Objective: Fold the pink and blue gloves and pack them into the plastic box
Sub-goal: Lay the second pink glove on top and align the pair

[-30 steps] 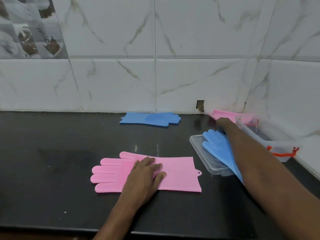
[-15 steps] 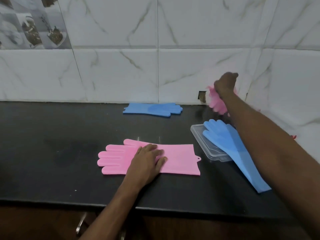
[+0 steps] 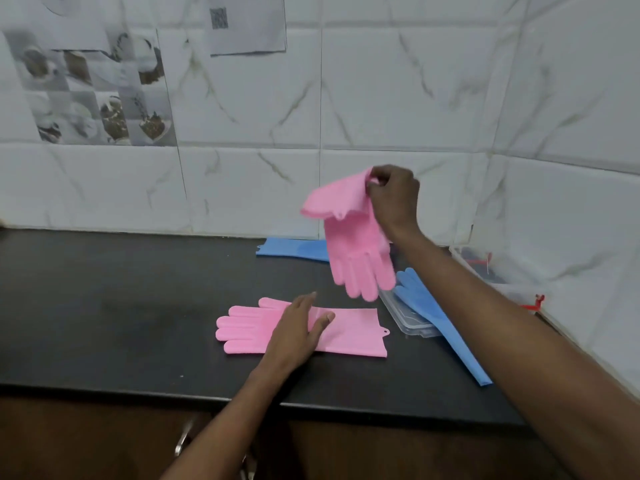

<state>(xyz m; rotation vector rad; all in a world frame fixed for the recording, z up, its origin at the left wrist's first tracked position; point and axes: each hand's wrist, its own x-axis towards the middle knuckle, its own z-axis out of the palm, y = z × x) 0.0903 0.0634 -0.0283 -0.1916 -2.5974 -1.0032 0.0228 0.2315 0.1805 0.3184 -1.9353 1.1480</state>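
One pink glove (image 3: 349, 332) lies flat on the black counter (image 3: 121, 306), fingers pointing left. My left hand (image 3: 298, 332) rests flat on its middle, fingers apart. My right hand (image 3: 393, 197) is raised above the counter and pinches the cuff of a second pink glove (image 3: 356, 247), which hangs fingers down. A blue glove (image 3: 436, 317) lies over the clear lid (image 3: 407, 315) to the right. Another blue glove (image 3: 294, 249) lies at the back by the wall, partly hidden behind the hanging pink glove. The clear plastic box (image 3: 498, 275) sits in the right corner.
White marble tiles form the back wall and the right wall. A paper sheet (image 3: 247, 24) is stuck on the wall above. The counter's front edge runs below my left forearm, with cabinet handles (image 3: 183, 439) beneath it.
My right hand picked the second pink glove up from the back right corner and carried it left, so it now hangs in the air. My left hand stayed on the flat pink glove.
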